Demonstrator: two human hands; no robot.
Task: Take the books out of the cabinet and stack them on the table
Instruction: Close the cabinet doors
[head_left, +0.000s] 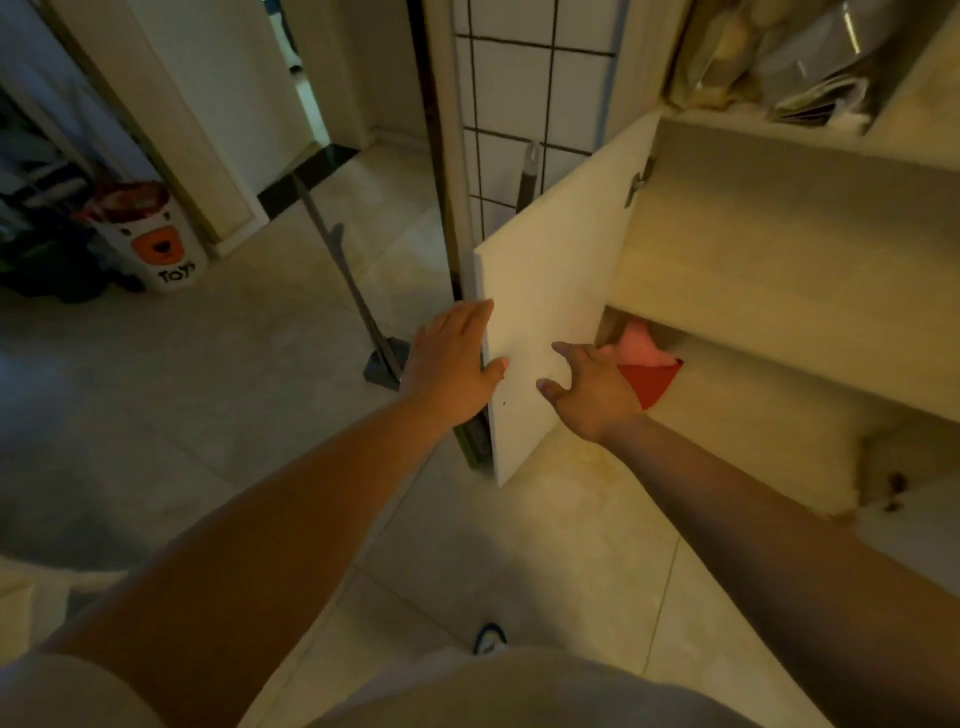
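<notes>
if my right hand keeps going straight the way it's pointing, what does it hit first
Probably the pink item lying over a red one inside the cabinet. The right hand already overlaps them in view; depth is unclear.

Toy bin (156, 244), leaning dustpan (382, 361)

Cream cabinet door (561, 291); pink and red books (647, 364); white toy bin (156, 244), orange bear print.

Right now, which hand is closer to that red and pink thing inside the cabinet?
Right. The right hand reaches just in front of the red and pink thing, overlapping it in view. The left hand rests on the cabinet door edge, farther off.
</notes>
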